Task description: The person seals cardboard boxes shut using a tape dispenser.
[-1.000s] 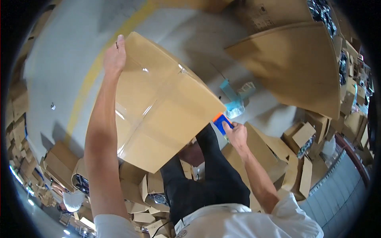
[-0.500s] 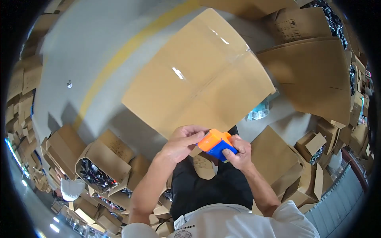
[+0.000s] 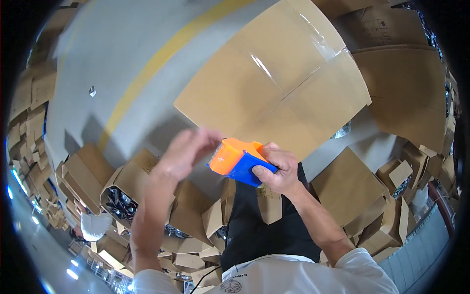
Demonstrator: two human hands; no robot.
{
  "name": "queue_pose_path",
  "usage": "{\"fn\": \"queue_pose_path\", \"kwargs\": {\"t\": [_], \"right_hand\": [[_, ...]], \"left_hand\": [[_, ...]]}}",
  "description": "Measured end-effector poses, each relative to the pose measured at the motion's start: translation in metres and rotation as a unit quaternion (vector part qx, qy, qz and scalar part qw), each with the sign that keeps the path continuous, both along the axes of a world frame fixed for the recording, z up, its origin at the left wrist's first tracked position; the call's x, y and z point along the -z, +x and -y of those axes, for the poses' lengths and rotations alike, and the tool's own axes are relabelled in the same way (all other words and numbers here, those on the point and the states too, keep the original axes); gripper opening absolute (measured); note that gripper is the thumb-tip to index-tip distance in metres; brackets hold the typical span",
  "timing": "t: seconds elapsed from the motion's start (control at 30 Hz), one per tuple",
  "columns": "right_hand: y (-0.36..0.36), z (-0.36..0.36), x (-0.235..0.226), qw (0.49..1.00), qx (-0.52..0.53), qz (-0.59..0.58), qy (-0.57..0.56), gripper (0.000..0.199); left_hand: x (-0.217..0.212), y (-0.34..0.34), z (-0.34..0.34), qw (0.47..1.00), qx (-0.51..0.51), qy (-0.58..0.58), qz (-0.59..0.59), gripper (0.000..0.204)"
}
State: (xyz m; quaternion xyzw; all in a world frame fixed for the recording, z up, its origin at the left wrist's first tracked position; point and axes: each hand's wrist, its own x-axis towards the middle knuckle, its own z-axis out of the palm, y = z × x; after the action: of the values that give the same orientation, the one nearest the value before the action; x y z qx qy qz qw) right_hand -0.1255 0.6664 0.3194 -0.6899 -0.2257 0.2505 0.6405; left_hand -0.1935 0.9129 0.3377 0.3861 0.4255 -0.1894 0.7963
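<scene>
Lining the far left, a stack of brown cartons (image 3: 36, 93) borders the grey floor (image 3: 115, 44). Low on that side, another person (image 3: 95, 226) is partly in view, white clothing or cap, cannot tell which. Above, well apart, a small pale scrap (image 3: 92, 91) lies on the floor. Next, a yellow line (image 3: 117, 105) runs obliquely up and to the right. Just below its lower end, an open box (image 3: 121, 203) with dark, shiny contents.

Left hand (image 3: 182, 154): raised, fingers partly curled and motion-blurred, next to the toothed edge of the dispenser (image 3: 227, 157). Contact with that edge, or a pinch on anything, cannot be told.

Dispenser: orange body, blue side; held in the air above the dark trousers (image 3: 245, 235), between the two hands, toothed edge toward the left one. Right hand (image 3: 281, 169): closed firmly round the dispenser's right end, thumb pressed along the blue side.

Beyond the dispenser, ahead of the person, the big carton (image 3: 279, 78); clear tape (image 3: 316, 71) on its near face, glossy along the seam. By its right lower edge, partly covered, a bit of clear plastic (image 3: 342, 130).

Further right: a cardboard flap (image 3: 347, 179), angled; opened boxes (image 3: 387, 228) close by it; a tall brown panel (image 3: 406, 93) above these; at the lower right rim, a grey ribbed sheet (image 3: 416, 250).
</scene>
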Motion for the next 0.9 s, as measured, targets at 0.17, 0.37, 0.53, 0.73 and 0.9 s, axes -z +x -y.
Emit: {"fn": "queue_pose_path", "kwargs": {"t": [0.17, 0.37, 0.53, 0.73, 0.9], "right_hand": [[-0.001, 0.014, 0.01, 0.998, -0.06, 0.003, -0.001, 0.042], [-0.001, 0.014, 0.001, 0.995, -0.096, -0.012, -0.013, 0.044], [-0.005, 0.021, -0.01, 0.995, -0.054, -0.047, -0.07, 0.041], [-0.016, -0.012, -0.007, 0.961, 0.016, -0.038, -0.274, 0.04], [-0.044, -0.041, 0.03, 0.942, 0.048, -0.048, -0.329, 0.043]], "left_hand": [[-0.025, -0.039, 0.036, 0.988, -0.04, -0.148, 0.013, 0.027], [-0.028, -0.04, 0.033, 0.992, 0.057, 0.087, 0.075, 0.014], [-0.021, -0.01, -0.01, 0.97, -0.003, 0.242, 0.034, 0.019], [0.093, 0.043, -0.15, 0.707, 0.152, 0.69, 0.026, 0.029], [0.226, 0.033, -0.163, 0.633, 0.286, 0.708, 0.132, 0.028]]}}
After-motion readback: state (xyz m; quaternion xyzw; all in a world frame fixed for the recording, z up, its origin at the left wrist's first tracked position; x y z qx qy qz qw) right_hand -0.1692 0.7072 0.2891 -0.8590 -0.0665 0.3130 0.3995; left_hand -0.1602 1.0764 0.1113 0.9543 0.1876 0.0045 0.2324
